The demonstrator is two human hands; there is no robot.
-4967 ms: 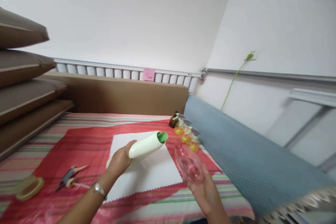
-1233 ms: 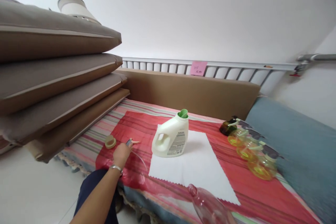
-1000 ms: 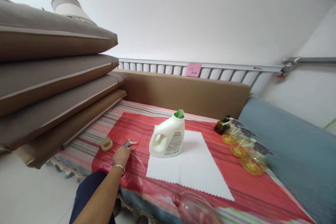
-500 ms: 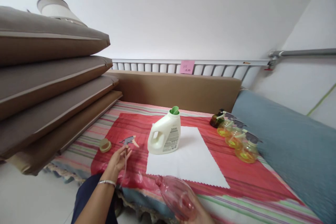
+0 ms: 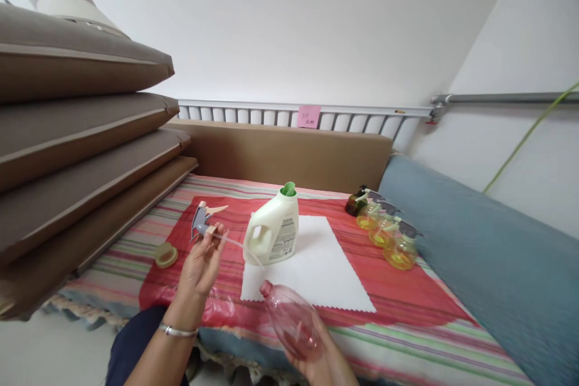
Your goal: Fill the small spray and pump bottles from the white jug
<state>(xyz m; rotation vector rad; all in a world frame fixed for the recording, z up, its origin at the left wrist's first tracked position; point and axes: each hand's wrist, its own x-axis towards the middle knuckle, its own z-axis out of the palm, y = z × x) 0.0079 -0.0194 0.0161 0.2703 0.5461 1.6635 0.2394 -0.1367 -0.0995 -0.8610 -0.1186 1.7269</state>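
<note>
My left hand [image 5: 203,259] pinches a grey and peach trigger spray head [image 5: 201,224] just under its collar. Its thin clear dip tube points right and down, and the tube's end is close above the mouth of a bottle. That clear pink bottle [image 5: 292,319] lies tilted in my right hand [image 5: 316,356], which is wrapped around its base, with the neck toward the upper left. Behind both hands a white detergent jug [image 5: 275,229] with a green spout stands upright on a white cloth [image 5: 325,277].
A red plastic sheet [image 5: 398,301] covers part of the striped bedding. Several pump bottles with yellow liquid [image 5: 400,251] line the right side, a dark bottle [image 5: 355,204] behind them. A tape roll [image 5: 166,255] lies at left, beside stacked brown cushions [image 5: 90,126].
My left hand has lifted and turned the spray head, so its tube swung from hanging down to pointing at the bottle. The pink bottle has moved slightly up and left. The view has shifted right.
</note>
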